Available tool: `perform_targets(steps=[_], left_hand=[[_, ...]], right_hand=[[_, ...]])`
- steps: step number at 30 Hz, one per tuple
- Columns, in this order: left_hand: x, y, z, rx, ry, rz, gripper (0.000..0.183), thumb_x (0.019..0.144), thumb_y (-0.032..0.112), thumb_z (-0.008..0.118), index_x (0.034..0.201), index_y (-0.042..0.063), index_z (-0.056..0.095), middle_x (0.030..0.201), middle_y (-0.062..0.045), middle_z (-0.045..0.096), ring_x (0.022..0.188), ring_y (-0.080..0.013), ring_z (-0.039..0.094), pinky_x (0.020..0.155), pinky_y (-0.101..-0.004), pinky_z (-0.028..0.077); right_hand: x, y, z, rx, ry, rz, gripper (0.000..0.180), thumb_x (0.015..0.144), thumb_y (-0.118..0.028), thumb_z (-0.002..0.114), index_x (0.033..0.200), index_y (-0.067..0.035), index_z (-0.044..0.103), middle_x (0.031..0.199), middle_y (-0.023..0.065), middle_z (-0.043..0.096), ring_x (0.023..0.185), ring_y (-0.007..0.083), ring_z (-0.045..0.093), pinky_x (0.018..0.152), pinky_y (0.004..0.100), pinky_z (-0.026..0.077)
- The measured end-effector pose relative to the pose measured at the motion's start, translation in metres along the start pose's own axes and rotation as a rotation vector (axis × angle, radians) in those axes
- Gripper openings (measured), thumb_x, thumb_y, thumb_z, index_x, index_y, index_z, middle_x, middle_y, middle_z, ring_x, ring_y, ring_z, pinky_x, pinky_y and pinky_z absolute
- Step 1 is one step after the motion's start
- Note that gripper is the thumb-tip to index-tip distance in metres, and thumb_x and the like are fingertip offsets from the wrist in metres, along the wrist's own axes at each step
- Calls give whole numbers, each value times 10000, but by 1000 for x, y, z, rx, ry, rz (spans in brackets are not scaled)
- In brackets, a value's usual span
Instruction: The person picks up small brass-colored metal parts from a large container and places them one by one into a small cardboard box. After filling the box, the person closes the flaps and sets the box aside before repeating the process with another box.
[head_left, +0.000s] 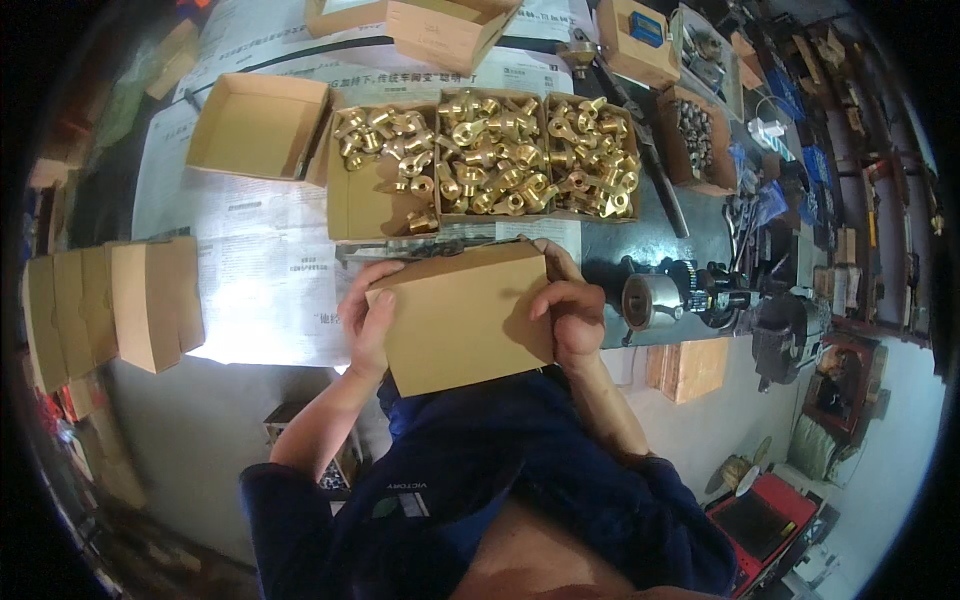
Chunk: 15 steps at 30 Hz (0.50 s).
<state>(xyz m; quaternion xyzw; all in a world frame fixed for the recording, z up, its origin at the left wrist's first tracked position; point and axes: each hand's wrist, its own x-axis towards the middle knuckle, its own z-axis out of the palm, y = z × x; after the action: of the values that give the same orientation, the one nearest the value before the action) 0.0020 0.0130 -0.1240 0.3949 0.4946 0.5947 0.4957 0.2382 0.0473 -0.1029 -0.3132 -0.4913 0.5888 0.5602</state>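
Note:
A brown cardboard box (465, 319) is held between my two hands, close to my body at the table's front edge. My left hand (369, 319) grips its left side, thumb on the face towards me. At the right side my right hand (574, 304) holds it, fingers bent round the corner. Beyond it stand three cardboard boxes in a row with brass fittings: the left one (360, 206) is partly filled, while the middle (491, 154) and right (592, 157) ones are full. An empty open cardboard box (259, 124) lies left of them.
Newspaper (262, 247) covers much of the table. Folded cardboard boxes (154, 307) stand at the left edge. On the right are a long metal bar (664, 180), a box of metal parts (697, 139), a round metal fixture (651, 301) and a bench vise (784, 337).

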Motion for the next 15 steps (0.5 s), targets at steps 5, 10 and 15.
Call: perform_targets(steps=[5,10,15], left_hand=[[-5,1,2,51,12,31,379,876,281,560,1090,-32,573,981,-81,566,900,-155,523,806,-270,404],[-1,8,3,82,6,18,387,881,296,567,1088,-30,573,990,-81,568,921,-159,524,824,-269,401],[-1,1,-1,-18,-8,-29,395,879,308,575,1094,-24,570,1001,-79,572,929,-154,525,835,-271,404]], right_hand=[[7,-2,-1,-8,36,89,83,640,-72,646,626,9,650,1215,184,486,1183,324,496,1025,378,337],[15,-6,-5,-120,-20,38,113,566,42,544,616,12,642,1187,177,500,1141,322,524,999,360,362],[14,-4,11,-82,68,-112,121,553,58,533,607,13,632,1150,163,517,1120,309,533,969,350,380]])
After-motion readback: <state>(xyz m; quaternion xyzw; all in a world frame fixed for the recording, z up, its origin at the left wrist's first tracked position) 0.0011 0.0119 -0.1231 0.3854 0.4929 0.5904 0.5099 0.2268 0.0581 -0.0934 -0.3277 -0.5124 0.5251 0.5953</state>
